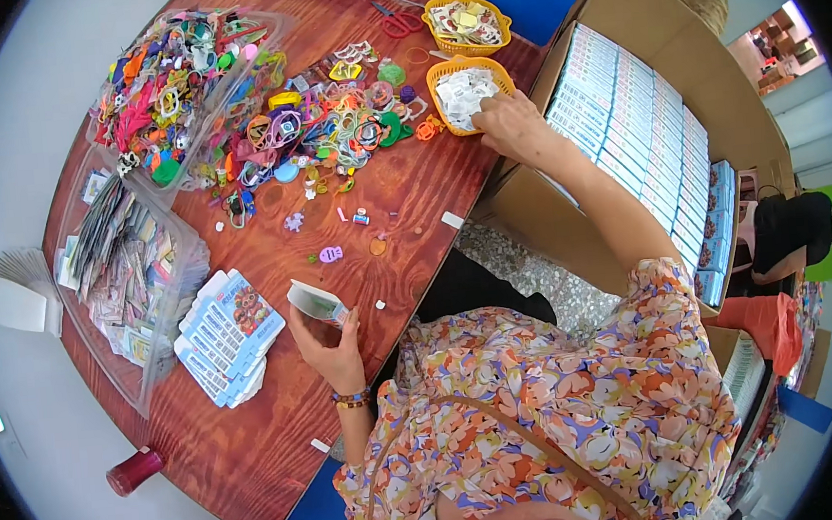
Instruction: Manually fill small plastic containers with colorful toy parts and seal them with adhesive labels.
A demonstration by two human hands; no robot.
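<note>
My left hand (334, 356), a beaded bracelet at its wrist, holds a small white-and-blue cardboard box (318, 304) above the table's near edge. The box's upper end looks open. To its left lies a fanned stack of flat blue printed cartons (232, 338). My right hand (515, 127) stretches to the nearer yellow basket (474, 130), which holds small white packets (465, 94). Its fingers are bent together at the packets by the basket's right side; what they pinch, if anything, is hidden.
A clear tub (169, 99) overflows with colourful trinkets, which spill rightward. Another clear bin (143, 394) holds flat packets. A second yellow basket (506, 33) and red scissors (401, 24) lie at the back. Right stands a large carton (530, 214) of blue boxes. A red jar (136, 471) is left.
</note>
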